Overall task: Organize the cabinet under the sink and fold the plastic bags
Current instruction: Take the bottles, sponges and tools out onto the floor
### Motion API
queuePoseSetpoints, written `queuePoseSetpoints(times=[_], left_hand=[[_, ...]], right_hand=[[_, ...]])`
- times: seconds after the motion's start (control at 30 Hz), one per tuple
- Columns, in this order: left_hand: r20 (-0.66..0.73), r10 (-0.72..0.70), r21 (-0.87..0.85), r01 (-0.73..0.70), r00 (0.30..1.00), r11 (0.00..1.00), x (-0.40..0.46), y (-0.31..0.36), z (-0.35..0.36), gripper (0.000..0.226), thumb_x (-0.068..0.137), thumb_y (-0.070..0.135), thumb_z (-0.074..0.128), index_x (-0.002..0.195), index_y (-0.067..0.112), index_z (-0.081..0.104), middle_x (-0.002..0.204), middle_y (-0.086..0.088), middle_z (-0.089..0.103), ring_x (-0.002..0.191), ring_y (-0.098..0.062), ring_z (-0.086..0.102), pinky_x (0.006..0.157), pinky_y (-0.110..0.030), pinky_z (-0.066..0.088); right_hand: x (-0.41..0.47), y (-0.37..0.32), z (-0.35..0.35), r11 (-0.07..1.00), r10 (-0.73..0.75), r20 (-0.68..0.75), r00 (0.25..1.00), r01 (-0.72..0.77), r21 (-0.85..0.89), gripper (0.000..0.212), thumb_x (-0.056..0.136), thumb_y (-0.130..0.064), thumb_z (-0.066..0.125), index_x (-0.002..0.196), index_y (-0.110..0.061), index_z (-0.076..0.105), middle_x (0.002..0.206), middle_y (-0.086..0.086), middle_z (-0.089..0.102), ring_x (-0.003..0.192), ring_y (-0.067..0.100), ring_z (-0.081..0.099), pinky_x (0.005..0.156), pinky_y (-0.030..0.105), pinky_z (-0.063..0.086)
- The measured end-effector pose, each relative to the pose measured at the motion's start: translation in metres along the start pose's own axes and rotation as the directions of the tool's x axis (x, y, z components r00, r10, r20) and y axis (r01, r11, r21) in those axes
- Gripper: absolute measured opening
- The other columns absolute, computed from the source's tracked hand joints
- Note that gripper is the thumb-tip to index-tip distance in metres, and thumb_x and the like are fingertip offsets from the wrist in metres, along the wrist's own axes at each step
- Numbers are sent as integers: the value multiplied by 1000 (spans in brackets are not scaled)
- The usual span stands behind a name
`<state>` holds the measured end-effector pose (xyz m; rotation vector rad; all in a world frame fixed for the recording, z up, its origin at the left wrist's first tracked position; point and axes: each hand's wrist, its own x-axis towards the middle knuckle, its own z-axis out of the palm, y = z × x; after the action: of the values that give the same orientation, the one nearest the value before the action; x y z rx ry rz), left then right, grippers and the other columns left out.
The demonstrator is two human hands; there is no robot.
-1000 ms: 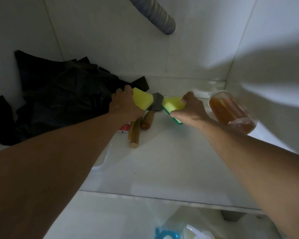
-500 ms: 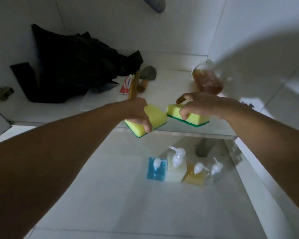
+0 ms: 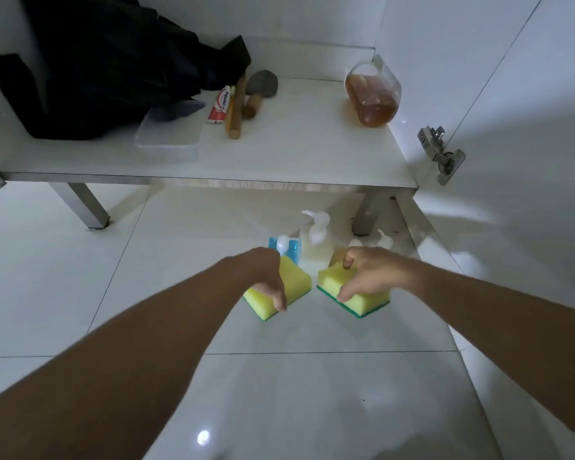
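My left hand [image 3: 267,277] grips a yellow sponge with a green underside [image 3: 296,283] low over the white floor tiles. My right hand [image 3: 369,273] grips a second yellow-and-green sponge [image 3: 362,298] just to its right. Both sponges sit in front of several pump bottles [image 3: 316,237] standing on the floor. Inside the cabinet, a heap of black plastic bags [image 3: 113,61] fills the back left of the white shelf [image 3: 279,154].
On the shelf lie a clear plastic lidded box [image 3: 170,141], a toothpaste tube [image 3: 220,104], wooden-handled tools [image 3: 236,107] and a jar of amber liquid [image 3: 374,94] at the right wall. A metal door hinge [image 3: 442,154] juts from the right panel. Shelf legs [image 3: 87,204] stand on the floor.
Both hands have carried the sponges out of the cabinet, past the shelf edge, and down to the floor by the pump bottles. The view has tilted downward.
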<state>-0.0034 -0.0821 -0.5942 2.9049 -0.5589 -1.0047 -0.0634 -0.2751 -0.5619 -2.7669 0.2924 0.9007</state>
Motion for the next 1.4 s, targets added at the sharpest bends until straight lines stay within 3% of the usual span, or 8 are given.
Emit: queuePoseSetpoints(times=[0.23,0.47,0.63,0.8,0.97,1.1,1.2,1.4], left_hand=[[-101,-239,-209,215,966,954,29,9,62,86,61,64,75,125,12,51,116,-4,54,108,-20,56,77,-27,44],[-123,-326,-382,258,937,887,45,11,81,94,71,64,70,136,4,38,128,-10,46,119,-24,50,93,-31,45],[-99,-274,-431,207,957,878,48,8,80,26,82,31,61,96,11,51,101,-5,56,83,-18,56,65,-24,45],[-95,-280,-420,217,955,881,47,2,79,24,83,23,60,102,11,53,95,-1,53,75,-12,52,59,-19,42],[-182,-232,-236,186,955,954,40,-12,39,40,81,33,62,116,16,52,111,-1,58,97,-17,59,72,-24,43],[-121,-147,-195,122,982,973,34,-14,-32,35,78,35,72,100,9,62,82,-5,67,70,-19,69,61,-26,57],[-63,-64,-306,41,996,951,29,-7,-90,28,81,26,74,96,3,65,79,-10,68,67,-22,71,49,-26,55],[-265,25,-417,-138,964,898,42,19,-172,27,86,18,72,103,-2,66,90,-16,68,73,-24,70,66,-34,61]], right_hand=[[30,18,74,962,169,-53,984,-153,226,94,66,-58,72,141,-19,30,127,4,51,114,25,54,74,33,52],[59,20,101,955,186,-176,967,-135,265,102,65,-66,73,141,-13,30,132,13,48,123,32,50,97,36,47],[66,25,99,912,125,-146,981,-56,405,53,86,-31,66,130,-12,45,116,9,61,106,27,59,84,30,51],[65,25,91,942,90,-99,991,-53,332,38,82,-10,58,119,-11,49,106,9,61,89,25,61,72,32,54],[65,23,31,972,132,6,991,-131,195,25,89,-12,53,111,-3,59,84,11,64,57,22,68,43,26,52],[65,27,-47,938,243,118,963,-264,226,21,90,-13,59,103,3,61,81,15,65,52,22,64,37,24,49],[59,21,-106,952,241,-36,970,-229,203,12,92,-5,54,92,4,61,81,16,67,59,24,67,47,28,54],[72,7,-192,944,137,-350,927,-14,331,29,88,1,53,113,-9,47,104,17,63,83,35,71,69,46,61]])
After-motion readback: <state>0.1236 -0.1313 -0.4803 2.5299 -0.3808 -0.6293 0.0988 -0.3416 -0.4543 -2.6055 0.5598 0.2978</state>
